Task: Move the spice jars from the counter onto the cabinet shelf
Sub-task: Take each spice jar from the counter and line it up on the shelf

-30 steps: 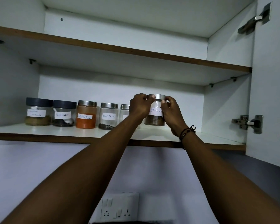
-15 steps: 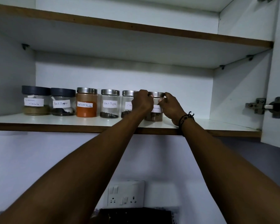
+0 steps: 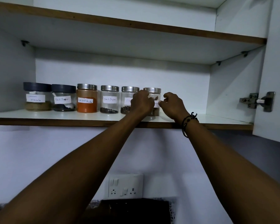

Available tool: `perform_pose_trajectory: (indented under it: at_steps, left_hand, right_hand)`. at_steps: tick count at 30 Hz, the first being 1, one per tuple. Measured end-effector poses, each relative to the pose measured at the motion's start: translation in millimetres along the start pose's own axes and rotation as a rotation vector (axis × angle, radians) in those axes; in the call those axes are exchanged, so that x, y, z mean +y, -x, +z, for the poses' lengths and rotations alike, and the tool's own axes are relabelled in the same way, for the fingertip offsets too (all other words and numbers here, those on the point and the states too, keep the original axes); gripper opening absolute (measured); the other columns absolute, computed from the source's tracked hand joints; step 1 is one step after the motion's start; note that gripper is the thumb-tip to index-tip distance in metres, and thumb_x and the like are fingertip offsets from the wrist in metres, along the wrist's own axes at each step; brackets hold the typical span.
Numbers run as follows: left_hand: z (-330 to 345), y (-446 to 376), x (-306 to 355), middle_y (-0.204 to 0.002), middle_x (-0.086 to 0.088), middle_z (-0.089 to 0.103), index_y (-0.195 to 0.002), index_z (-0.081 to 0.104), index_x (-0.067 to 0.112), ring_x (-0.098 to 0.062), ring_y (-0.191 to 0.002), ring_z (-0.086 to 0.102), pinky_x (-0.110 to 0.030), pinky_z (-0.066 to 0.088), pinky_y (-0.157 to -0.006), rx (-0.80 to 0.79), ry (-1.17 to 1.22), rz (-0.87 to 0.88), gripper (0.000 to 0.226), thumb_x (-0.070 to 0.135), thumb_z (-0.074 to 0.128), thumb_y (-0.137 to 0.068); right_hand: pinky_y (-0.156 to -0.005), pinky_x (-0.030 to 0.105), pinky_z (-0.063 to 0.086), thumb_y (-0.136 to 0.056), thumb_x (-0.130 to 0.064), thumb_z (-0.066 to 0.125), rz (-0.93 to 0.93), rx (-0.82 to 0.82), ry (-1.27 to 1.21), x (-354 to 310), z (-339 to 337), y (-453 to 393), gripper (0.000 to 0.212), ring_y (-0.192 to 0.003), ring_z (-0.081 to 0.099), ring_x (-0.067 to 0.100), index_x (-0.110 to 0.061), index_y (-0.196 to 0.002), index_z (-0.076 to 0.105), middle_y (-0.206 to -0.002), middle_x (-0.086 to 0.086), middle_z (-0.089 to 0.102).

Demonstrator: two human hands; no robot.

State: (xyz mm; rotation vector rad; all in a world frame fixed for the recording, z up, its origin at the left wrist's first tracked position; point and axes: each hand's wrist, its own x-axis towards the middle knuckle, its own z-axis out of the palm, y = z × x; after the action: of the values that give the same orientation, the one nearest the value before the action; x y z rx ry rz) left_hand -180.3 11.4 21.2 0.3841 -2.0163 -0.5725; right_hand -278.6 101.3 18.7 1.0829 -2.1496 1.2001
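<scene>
A row of labelled spice jars stands on the lower cabinet shelf [image 3: 217, 120]. From the left: a masala jar [image 3: 37, 97] and a black pepper jar [image 3: 63, 101] with dark lids, then steel-lidded red chilli powder [image 3: 87, 101], black pepper [image 3: 110, 101] and cloves [image 3: 128, 97] jars. The rightmost jar [image 3: 153, 90], holding brown spice, stands upright on the shelf. My left hand [image 3: 141, 103] wraps its left side and hides part of the cloves jar. My right hand [image 3: 174, 105] hovers just right of it, fingers loosely curled, one fingertip at the label's edge.
The open cabinet door [image 3: 276, 70] with its hinge [image 3: 257, 101] stands at the right. An upper shelf [image 3: 136, 24] runs overhead. Shelf space lies right of the last jar. A wall socket plate [image 3: 125, 185] and a dark object [image 3: 134, 210] sit below.
The jar, held up in both hands, came down onto the shelf at the right end of the row. My right hand has slipped off its side.
</scene>
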Motion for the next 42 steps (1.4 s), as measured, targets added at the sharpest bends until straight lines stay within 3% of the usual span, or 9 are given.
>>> perform_pose_trajectory:
  at_steps: [3, 6, 11, 14, 21, 28, 34, 37, 42]
  left_hand:
    - [-7.3, 21.2, 9.1, -0.067, -0.001, 0.049, -0.059, 0.044, 0.016, -0.033, -0.083, 0.058, -0.031, 0.032, -0.063, 0.028, 0.019, 0.051, 0.035, 0.021, 0.051, -0.093]
    - [-9.0, 56.8, 16.8, -0.052, 0.002, 0.041, -0.056, 0.041, 0.011, -0.022, -0.061, 0.045, -0.032, 0.032, -0.056, 0.048, 0.116, 0.120, 0.038, 0.020, 0.052, -0.092]
    - [7.6, 137.0, 14.9, -0.079, 0.006, 0.072, -0.091, 0.076, 0.012, -0.008, -0.075, 0.067, -0.027, 0.051, -0.068, -0.009, 0.304, 0.254, 0.025, 0.018, 0.052, -0.096]
    - [31.0, 196.8, 8.3, -0.083, 0.019, 0.070, -0.106, 0.077, 0.021, 0.007, -0.073, 0.063, -0.011, 0.043, -0.068, -0.094, 0.366, 0.207, 0.028, 0.018, 0.050, -0.099]
    - [82.9, 322.0, -26.8, -0.088, 0.023, 0.070, -0.107, 0.075, 0.019, 0.014, -0.081, 0.063, -0.002, 0.040, -0.072, -0.380, 0.428, 0.029, 0.027, 0.016, 0.051, -0.098]
    - [135.1, 467.5, -65.3, -0.099, -0.011, 0.076, -0.107, 0.072, 0.004, -0.009, -0.087, 0.066, -0.015, 0.047, -0.078, -0.718, 0.315, 0.066, 0.024, 0.010, 0.054, -0.092]
    - [156.3, 540.2, -99.6, -0.100, -0.018, 0.072, -0.102, 0.069, -0.002, -0.031, -0.092, 0.067, -0.044, 0.050, -0.084, -1.017, 0.157, -0.016, 0.021, 0.008, 0.051, -0.096]
    - [161.7, 557.8, -115.7, -0.098, -0.015, 0.069, -0.100, 0.068, -0.001, -0.027, -0.090, 0.065, -0.040, 0.050, -0.084, -1.060, 0.155, -0.027, 0.018, 0.004, 0.051, -0.094]
    - [170.3, 575.3, -127.1, -0.135, -0.010, 0.055, -0.137, 0.052, 0.008, -0.021, -0.126, 0.051, -0.020, 0.033, -0.102, -1.099, 0.146, -0.116, 0.039, 0.007, 0.048, -0.098]
  right_hand:
    - [-0.079, 0.021, 0.032, -0.092, -0.018, 0.060, -0.047, 0.056, -0.005, -0.2, -7.1, 27.4, 0.033, -0.112, 0.058, 0.026, -0.003, -0.122, 0.061, -0.118, 0.012, 0.065]
    - [-0.078, 0.017, 0.031, -0.091, -0.019, 0.060, -0.082, 0.149, -0.042, -1.4, -17.6, 64.3, 0.028, -0.099, 0.059, 0.020, -0.008, -0.117, 0.065, -0.109, 0.006, 0.067]
    - [-0.074, 0.018, 0.046, -0.092, -0.019, 0.056, -0.160, 0.169, -0.056, 6.4, -32.9, 146.1, 0.018, -0.085, 0.058, 0.011, -0.011, -0.100, 0.071, -0.095, 0.000, 0.070]
    - [-0.071, 0.007, 0.037, -0.092, -0.018, 0.055, -0.045, 0.108, -0.023, 31.9, -28.2, 206.6, 0.021, -0.090, 0.057, 0.010, -0.015, -0.107, 0.069, -0.104, 0.000, 0.068]
    - [-0.087, 0.024, 0.042, -0.090, -0.017, 0.055, 0.245, -0.106, 0.068, 93.2, -4.4, 340.5, 0.029, -0.106, 0.057, 0.022, -0.013, -0.118, 0.063, -0.113, 0.007, 0.063]
    - [-0.093, 0.039, 0.048, -0.085, -0.014, 0.058, 0.493, -0.318, 0.215, 142.7, 19.1, 498.3, 0.032, -0.106, 0.061, 0.034, -0.007, -0.116, 0.063, -0.112, 0.017, 0.065]
    - [-0.098, 0.044, 0.051, -0.087, -0.017, 0.060, 0.715, -0.588, 0.237, 176.3, 55.9, 575.1, 0.041, -0.115, 0.056, 0.034, -0.011, -0.127, 0.054, -0.128, 0.016, 0.053]
    - [-0.097, 0.050, 0.049, -0.075, -0.034, 0.059, 0.737, -0.690, 0.277, 183.2, 69.5, 598.1, 0.062, -0.117, 0.050, 0.035, -0.022, -0.134, 0.044, -0.132, 0.012, 0.041]
    - [-0.089, 0.052, 0.052, -0.073, -0.045, 0.068, 0.699, -0.592, 0.382, 190.1, 86.2, 621.0, 0.075, -0.112, 0.055, 0.036, -0.032, -0.136, 0.030, -0.130, 0.010, 0.044]
